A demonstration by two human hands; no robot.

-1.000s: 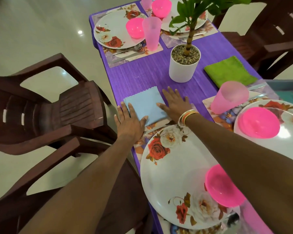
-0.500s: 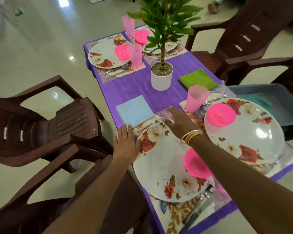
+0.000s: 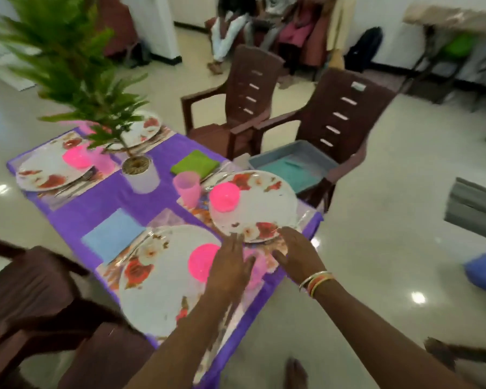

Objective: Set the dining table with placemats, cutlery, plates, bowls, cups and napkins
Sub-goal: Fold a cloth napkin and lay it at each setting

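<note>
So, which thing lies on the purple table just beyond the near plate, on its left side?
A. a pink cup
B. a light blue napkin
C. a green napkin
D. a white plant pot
B: the light blue napkin lies flat at the far-left edge of the near plate; the green napkin is farther off.

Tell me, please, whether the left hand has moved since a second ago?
Yes. The left hand has left the blue napkin and now lies beside the near plate's pink bowl, toward the table's near end.
</note>
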